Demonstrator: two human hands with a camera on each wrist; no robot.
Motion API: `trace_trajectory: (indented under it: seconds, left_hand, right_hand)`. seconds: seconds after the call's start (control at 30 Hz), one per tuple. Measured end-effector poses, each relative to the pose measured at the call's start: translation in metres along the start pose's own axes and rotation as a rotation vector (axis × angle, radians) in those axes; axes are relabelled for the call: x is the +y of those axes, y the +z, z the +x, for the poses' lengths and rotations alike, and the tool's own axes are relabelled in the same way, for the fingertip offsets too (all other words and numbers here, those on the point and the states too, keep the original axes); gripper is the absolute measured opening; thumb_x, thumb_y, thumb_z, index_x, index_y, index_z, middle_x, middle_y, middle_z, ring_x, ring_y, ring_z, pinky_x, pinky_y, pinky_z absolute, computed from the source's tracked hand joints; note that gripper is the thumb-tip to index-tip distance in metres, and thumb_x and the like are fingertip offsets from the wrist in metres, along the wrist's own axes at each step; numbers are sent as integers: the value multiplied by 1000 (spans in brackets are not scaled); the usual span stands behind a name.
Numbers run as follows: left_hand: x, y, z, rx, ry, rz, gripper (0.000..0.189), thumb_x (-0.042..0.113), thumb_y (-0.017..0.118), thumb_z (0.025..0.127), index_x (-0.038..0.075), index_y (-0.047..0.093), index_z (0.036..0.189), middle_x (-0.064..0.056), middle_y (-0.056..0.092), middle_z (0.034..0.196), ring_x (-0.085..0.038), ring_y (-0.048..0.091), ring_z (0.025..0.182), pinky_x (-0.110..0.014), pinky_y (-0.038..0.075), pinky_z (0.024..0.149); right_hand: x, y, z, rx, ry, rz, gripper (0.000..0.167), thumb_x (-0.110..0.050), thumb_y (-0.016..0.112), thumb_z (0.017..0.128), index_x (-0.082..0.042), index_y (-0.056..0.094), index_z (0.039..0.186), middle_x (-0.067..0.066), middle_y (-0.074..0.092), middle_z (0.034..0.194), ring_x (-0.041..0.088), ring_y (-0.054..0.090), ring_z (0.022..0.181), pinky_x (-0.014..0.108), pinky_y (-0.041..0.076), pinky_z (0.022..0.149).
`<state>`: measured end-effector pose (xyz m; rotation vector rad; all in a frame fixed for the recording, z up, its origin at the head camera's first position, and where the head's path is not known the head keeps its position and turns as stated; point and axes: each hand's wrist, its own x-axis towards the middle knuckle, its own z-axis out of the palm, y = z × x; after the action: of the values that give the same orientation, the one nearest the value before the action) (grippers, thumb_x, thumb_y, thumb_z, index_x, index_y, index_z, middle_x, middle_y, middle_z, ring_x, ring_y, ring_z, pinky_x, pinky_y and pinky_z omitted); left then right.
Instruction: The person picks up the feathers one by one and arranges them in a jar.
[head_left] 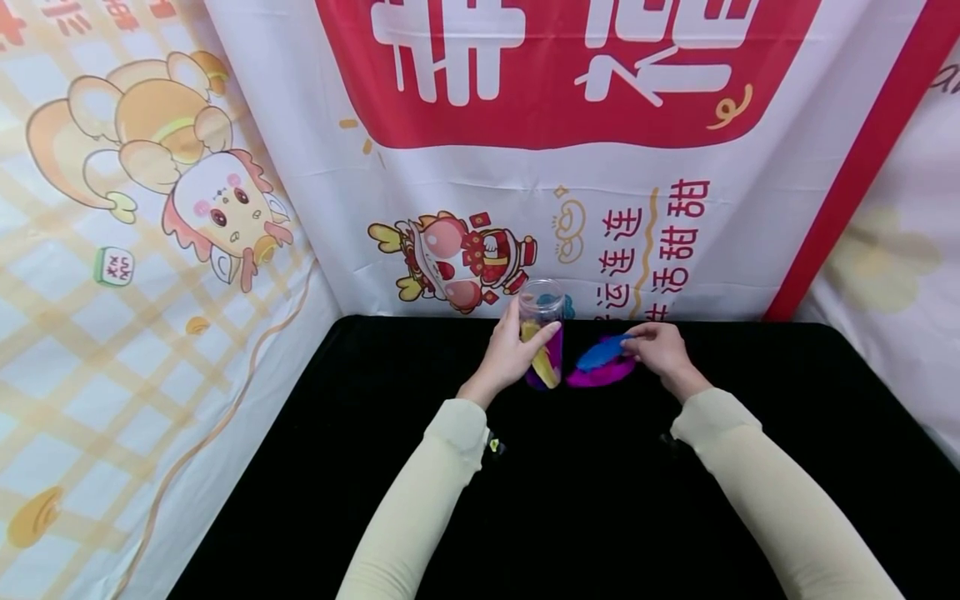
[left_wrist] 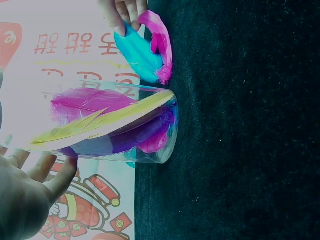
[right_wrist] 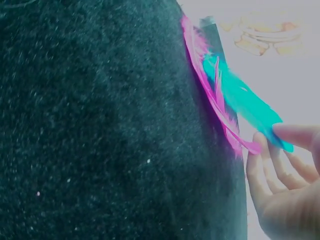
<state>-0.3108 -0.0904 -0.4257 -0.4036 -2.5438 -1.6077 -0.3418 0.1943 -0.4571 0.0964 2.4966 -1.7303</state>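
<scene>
My left hand grips a clear cylindrical container that stands near the back of the table. Through its wall, in the left wrist view, show a yellow feather, a purple feather and a magenta feather. To the right of the container, my right hand pinches the tip of a blue feather between thumb and fingers. Against that blue one is a bright pink feather, its curved end by my fingertips; whether I hold it too is unclear.
A black cloth-covered table spreads in front of me. Behind it hangs a printed white and red banner, close to the table's back edge. A patterned cloth wall stands at the left.
</scene>
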Motion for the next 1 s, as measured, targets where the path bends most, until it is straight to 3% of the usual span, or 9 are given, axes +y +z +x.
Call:
trace_trajectory:
  seconds: [0.3,0.53,0.7,0.87,1.0]
  left_hand:
    - [1,1,-1,-2,6,-11,87,61,64,95,25,23,162,-8,41,156,-24,43,142,-45,37,117]
    - [1,1,-1,0,6,-4,84,57,65,97,25,23,162,-7,40,157,-24,42,144,-46,37,117]
    - [0,1,-2,-1,-9,-1,83,57,65,96,25,24,162,-6,41,156,-23,42,143,-45,37,116]
    - [0,1,-2,-2,-16,-4,83,56,65,97,24,25,161,-7,41,156,-24,43,143,-46,38,116]
    - [1,1,-2,-3,-11,-7,82,56,64,97,24,25,161,-7,41,156,-24,43,143,-46,37,116]
  right_hand:
    - [-10,-1,-4,6,-45,29,29,-9,68,98,9,63,120,3,73,90,13,71,82,31,60,78]
    - [-20,-5,-8,3,-84,41,28,-8,67,99,10,63,120,8,71,97,12,71,80,28,61,75]
    - [-27,-10,-10,11,-106,-6,27,-10,66,100,8,63,120,11,69,101,6,68,76,24,59,72]
    - [-36,-12,-14,27,-151,-55,28,-10,67,100,9,65,119,16,70,104,11,70,79,23,58,70]
    - [-46,-14,-18,34,-183,-90,28,-11,67,100,8,66,120,23,70,111,7,69,77,22,58,70]
